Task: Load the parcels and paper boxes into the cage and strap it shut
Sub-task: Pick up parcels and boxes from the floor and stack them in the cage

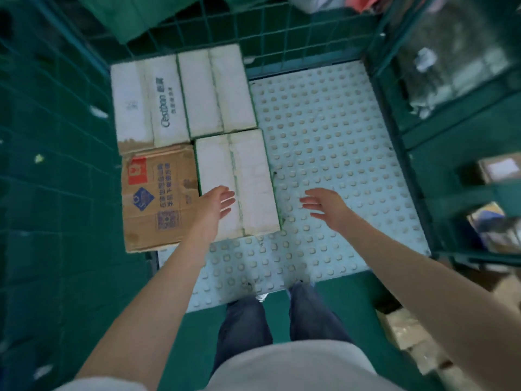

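I look down into a green wire cage (pixel 282 32) with a pale studded floor (pixel 332 153). Several boxes lie flat on the left half of that floor: a white box with dark lettering (pixel 146 104) at the back left, a plain white box (pixel 217 90) beside it, another white box (pixel 251 179) in front, and a brown printed carton (pixel 158 198) at the front left. My left hand (pixel 215 206) hovers open over the near white box's left edge. My right hand (pixel 327 208) is open above the bare floor, just right of that box. Neither hand holds anything.
Green mesh walls (pixel 56 165) close the cage at the left, back and right. A green sack (pixel 135 15) hangs beyond the back wall. Parcels and cartons (pixel 499 170) lie outside at the right, with a brown box (pixel 408 334) on the green ground by my legs.
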